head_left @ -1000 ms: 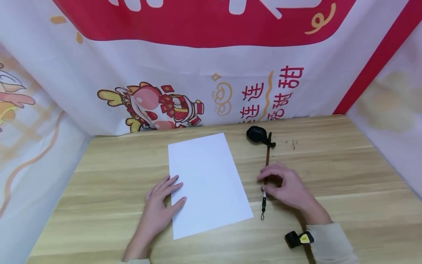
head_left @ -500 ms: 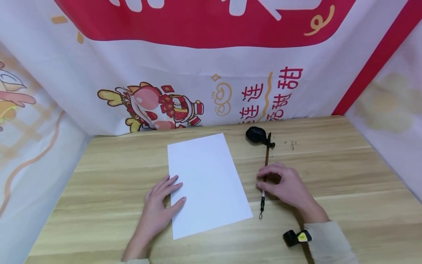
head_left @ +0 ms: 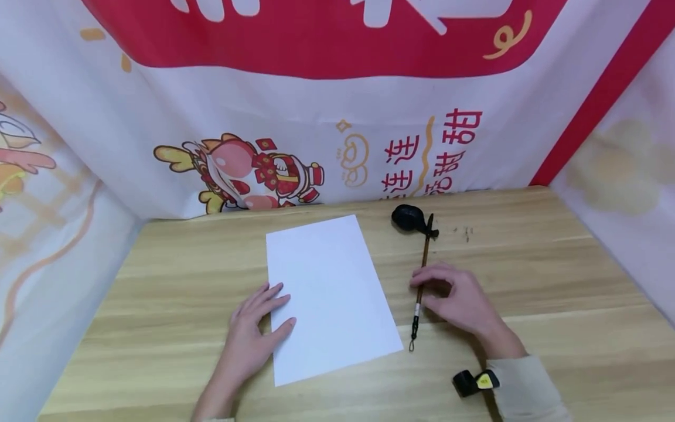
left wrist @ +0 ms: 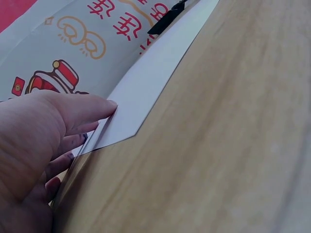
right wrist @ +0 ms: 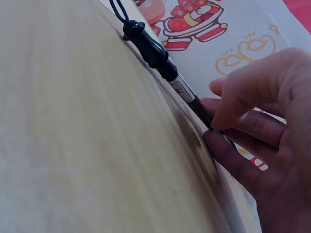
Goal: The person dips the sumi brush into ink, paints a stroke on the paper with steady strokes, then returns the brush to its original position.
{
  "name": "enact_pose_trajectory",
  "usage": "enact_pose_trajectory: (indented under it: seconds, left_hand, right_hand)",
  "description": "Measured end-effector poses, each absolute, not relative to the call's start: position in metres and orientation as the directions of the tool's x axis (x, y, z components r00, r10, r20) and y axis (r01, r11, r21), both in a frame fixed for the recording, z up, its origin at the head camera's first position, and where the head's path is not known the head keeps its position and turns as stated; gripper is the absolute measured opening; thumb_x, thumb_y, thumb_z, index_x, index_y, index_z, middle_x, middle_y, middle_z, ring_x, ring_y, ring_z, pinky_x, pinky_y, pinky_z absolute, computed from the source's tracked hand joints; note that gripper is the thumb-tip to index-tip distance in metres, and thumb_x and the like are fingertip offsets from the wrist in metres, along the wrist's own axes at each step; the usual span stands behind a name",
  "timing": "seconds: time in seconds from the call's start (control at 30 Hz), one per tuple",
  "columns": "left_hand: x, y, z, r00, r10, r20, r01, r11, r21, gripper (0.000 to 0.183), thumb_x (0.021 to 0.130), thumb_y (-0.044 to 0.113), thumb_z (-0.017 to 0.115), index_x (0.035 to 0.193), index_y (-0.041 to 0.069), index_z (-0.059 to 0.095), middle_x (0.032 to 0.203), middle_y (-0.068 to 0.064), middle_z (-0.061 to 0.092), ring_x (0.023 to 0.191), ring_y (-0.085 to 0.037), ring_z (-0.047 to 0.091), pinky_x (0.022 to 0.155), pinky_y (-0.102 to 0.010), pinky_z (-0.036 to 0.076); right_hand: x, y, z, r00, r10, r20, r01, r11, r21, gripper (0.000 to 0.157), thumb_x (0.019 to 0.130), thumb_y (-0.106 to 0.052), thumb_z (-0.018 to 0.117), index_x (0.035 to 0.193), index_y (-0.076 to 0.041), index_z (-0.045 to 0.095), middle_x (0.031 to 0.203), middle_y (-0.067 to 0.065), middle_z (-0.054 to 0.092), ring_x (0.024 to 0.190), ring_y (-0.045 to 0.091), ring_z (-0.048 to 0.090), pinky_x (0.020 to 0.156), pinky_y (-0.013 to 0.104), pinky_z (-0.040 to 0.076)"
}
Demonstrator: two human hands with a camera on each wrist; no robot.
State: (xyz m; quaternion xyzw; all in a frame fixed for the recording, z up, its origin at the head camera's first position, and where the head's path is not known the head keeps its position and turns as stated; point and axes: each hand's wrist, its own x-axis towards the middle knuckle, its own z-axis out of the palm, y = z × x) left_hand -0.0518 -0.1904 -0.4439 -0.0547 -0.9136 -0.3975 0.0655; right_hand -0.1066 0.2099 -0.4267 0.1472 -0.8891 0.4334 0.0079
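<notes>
A blank white sheet of paper [head_left: 332, 293] lies on the wooden table. My left hand [head_left: 253, 334] rests on its left edge, fingers spread; the left wrist view shows the thumb [left wrist: 92, 109] over the paper. To the right of the sheet, my right hand [head_left: 461, 299] pinches the brown handle of a writing brush [head_left: 425, 258] between thumb and fingers. White label, black end piece and hanging loop [right wrist: 116, 9] stick out toward me. The brush's dark tip lies at a rounded black object [head_left: 408, 218] of unclear kind, beside its small knob.
Dark smudges [head_left: 464, 231] mark the table right of the black object. A small black device with a yellow label [head_left: 474, 382] sits at the right sleeve. Behind the table hangs a printed white and red cloth [head_left: 295, 105], with similar cloth at both sides.
The looped end of the brush has swung slightly left, toward the paper's corner, while its tip stays by the black object. My left hand keeps its place on the sheet.
</notes>
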Motion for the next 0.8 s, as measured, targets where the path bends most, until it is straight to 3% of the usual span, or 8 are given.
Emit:
enact_pose_trajectory:
  seconds: [0.17,0.27,0.53,0.8]
  left_hand:
    - [-0.0556,-0.1907,-0.4414,-0.983,0.054,0.173,0.164,0.679,0.716,0.046,0.091,0.025,0.087,0.133,0.013,0.076,0.158,-0.006,0.062,0.157,-0.04,0.042,0.127,-0.071,0.017]
    - [-0.0553,-0.1919,-0.4416,-0.985,0.053,0.165,0.157,0.677,0.719,0.046,0.09,0.026,0.088,0.133,0.014,0.076,0.158,-0.006,0.062,0.157,-0.039,0.042,0.127,-0.07,0.017]
    - [-0.0553,-0.191,-0.4426,-0.987,0.05,0.152,0.147,0.668,0.73,0.049,0.087,0.031,0.091,0.131,0.016,0.077,0.159,-0.005,0.061,0.159,-0.038,0.041,0.128,-0.069,0.015]
    - [-0.0519,-0.1903,-0.4428,-0.988,0.04,0.148,0.137,0.664,0.735,0.047,0.088,0.033,0.089,0.13,0.016,0.078,0.158,-0.005,0.062,0.158,-0.038,0.041,0.127,-0.069,0.016]
  right_hand:
    - [-0.1091,0.2078,-0.4272,-0.942,-0.258,0.214,-0.329,0.588,-0.739,0.041,0.081,0.012,0.075,0.105,-0.02,0.083,0.119,-0.002,0.079,0.118,0.022,0.071,0.107,0.028,0.054]
    - [-0.108,0.2064,-0.4301,-0.932,-0.265,0.248,-0.359,0.576,-0.734,0.041,0.081,0.015,0.075,0.103,-0.019,0.084,0.114,-0.002,0.079,0.112,0.021,0.073,0.101,0.019,0.055]
    - [-0.1076,0.2052,-0.4259,-0.937,-0.248,0.244,-0.347,0.604,-0.718,0.038,0.081,0.014,0.078,0.1,-0.018,0.083,0.108,-0.007,0.078,0.107,0.015,0.073,0.098,0.031,0.063]
    - [-0.1045,0.2029,-0.4234,-0.941,-0.234,0.244,-0.337,0.618,-0.71,0.041,0.079,0.018,0.077,0.096,-0.019,0.083,0.104,-0.006,0.077,0.103,0.016,0.072,0.094,0.032,0.064]
